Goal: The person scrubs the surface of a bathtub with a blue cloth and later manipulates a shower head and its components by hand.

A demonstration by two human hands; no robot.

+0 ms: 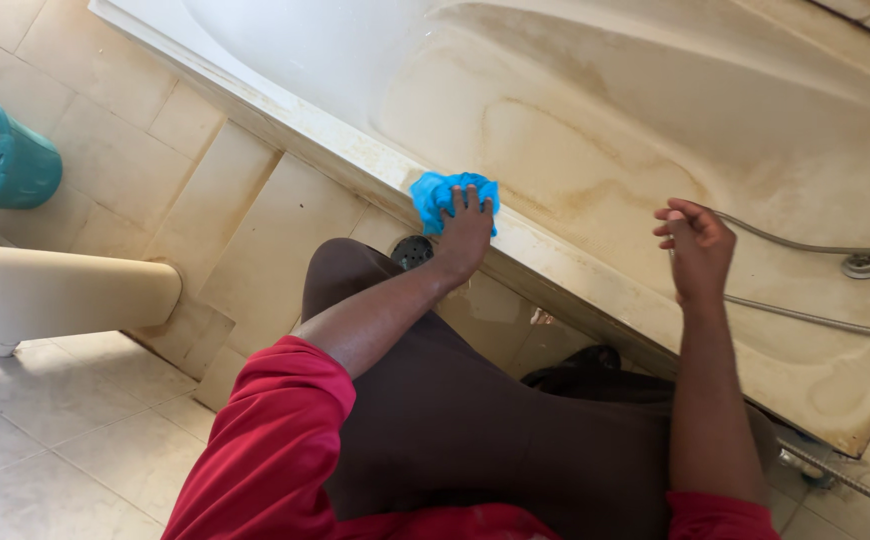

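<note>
My left arm reaches forward over my knee, and my left hand (465, 235) lies palm-down with fingers spread flat, pressing a cloth (441, 195) onto the tub rim (355, 165). My right arm stretches straight ahead over the tub (655, 110); my right hand (697, 248) hangs above its stained floor, fingers loosely curled and gripping nothing, just beside the hose (815, 247). The cloth is bright blue, crumpled into a small wad with no clear long axis, bunched out past my fingertips toward the tub's inside. It sits on the rim's top edge.
</note>
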